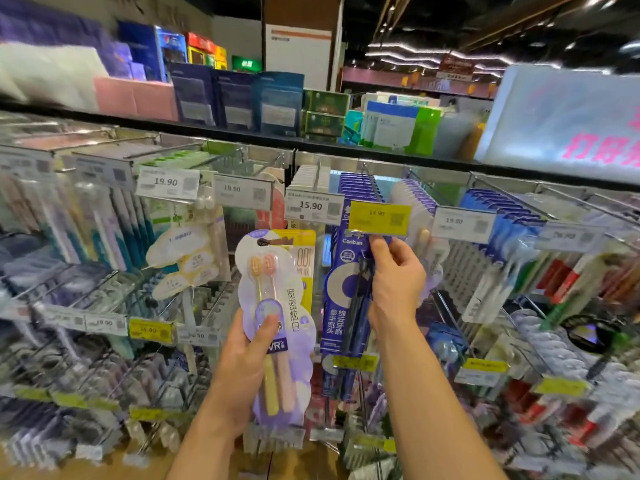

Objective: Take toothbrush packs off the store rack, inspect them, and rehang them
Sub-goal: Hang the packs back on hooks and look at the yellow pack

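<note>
My left hand grips a white and lilac toothbrush pack with a yellow and a pink brush inside, held upright in front of the rack. My right hand pinches the upper part of a dark blue Canban toothbrush pack, which hangs on a hook just under a yellow price tag. More blue packs of the same kind hang behind it on that hook. The two hands are about a hand's width apart.
The wire rack carries rows of hooks with toothbrush packs and price tags such as the 15.90 tag. A shelf above holds boxed goods. A glowing sign juts out at upper right. Lower hooks project toward me.
</note>
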